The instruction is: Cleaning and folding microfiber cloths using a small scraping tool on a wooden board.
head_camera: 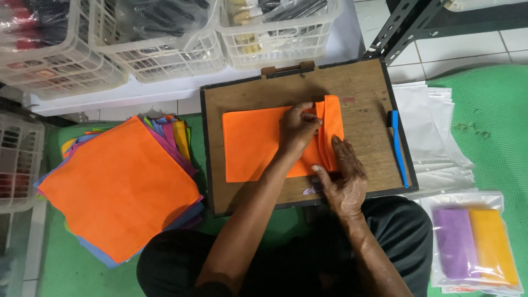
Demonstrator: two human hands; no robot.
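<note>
— Head view: what are the hands doing?

— Left hand (297,129) pinches the top of the folded band at the right end of an orange felt sheet (253,144), fingers closed on it. Right hand (344,179) lies flat, fingers spread, pressing the lower part of that fold without gripping.

— Which way does the sheet run?

— Its long axis goes left to right across a wooden board (363,88); the folded band runs away from the person, towards the board's far edge.

— Counts?

— One sheet on the board. One blue stick-like tool (398,146) lies lengthwise just inside the board's right edge. A stack of coloured felt squares (118,187), orange on top, sits left of the board; how many cannot be told. One clear bag (476,242) at lower right holds two rolls, purple and yellow. Three white baskets (165,55) stand beyond the board.

— Room to move?

— Bare wood shows above the sheet and between fold and tool. The sheet's near edge is close to the board's front rim. Clear plastic bags (429,126) overlap right of the board.
</note>
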